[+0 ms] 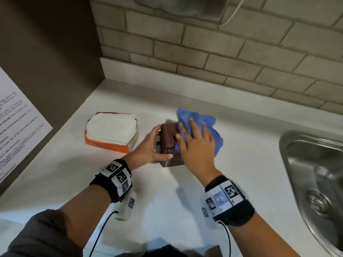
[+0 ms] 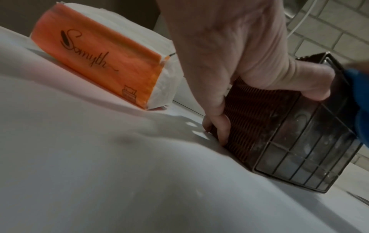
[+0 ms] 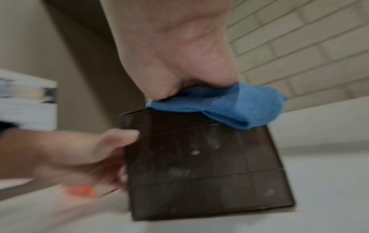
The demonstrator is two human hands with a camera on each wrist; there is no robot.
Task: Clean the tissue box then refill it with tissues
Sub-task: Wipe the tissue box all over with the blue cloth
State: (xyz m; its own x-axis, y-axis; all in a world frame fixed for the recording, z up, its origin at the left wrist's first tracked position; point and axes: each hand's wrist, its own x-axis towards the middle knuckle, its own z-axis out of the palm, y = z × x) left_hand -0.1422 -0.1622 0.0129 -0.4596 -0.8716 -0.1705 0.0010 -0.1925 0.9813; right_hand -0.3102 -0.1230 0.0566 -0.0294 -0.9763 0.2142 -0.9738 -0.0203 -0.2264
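A dark brown woven tissue box (image 1: pixel 168 139) stands on its side on the white counter (image 1: pixel 167 191), its dusty gridded bottom (image 3: pixel 199 165) facing me. My left hand (image 1: pixel 155 145) grips the box's left side, thumb on the near face and fingers (image 2: pixel 217 119) curled round the woven side (image 2: pixel 257 119). My right hand (image 1: pixel 194 141) lies flat with fingers spread, pressing a blue cloth (image 1: pixel 201 120) onto the box's upper face. In the right wrist view the cloth (image 3: pixel 229 107) is bunched under that palm (image 3: pixel 179 55). An opened orange pack of white tissues (image 1: pixel 111 130) lies left of the box.
A steel sink (image 1: pixel 315 173) is set into the counter at the right. A brick-tiled wall (image 1: pixel 222 52) runs behind, and a brown panel with a printed paper sheet (image 1: pixel 18 117) closes off the left. A grey appliance with a white cable (image 1: pixel 233 13) hangs above.
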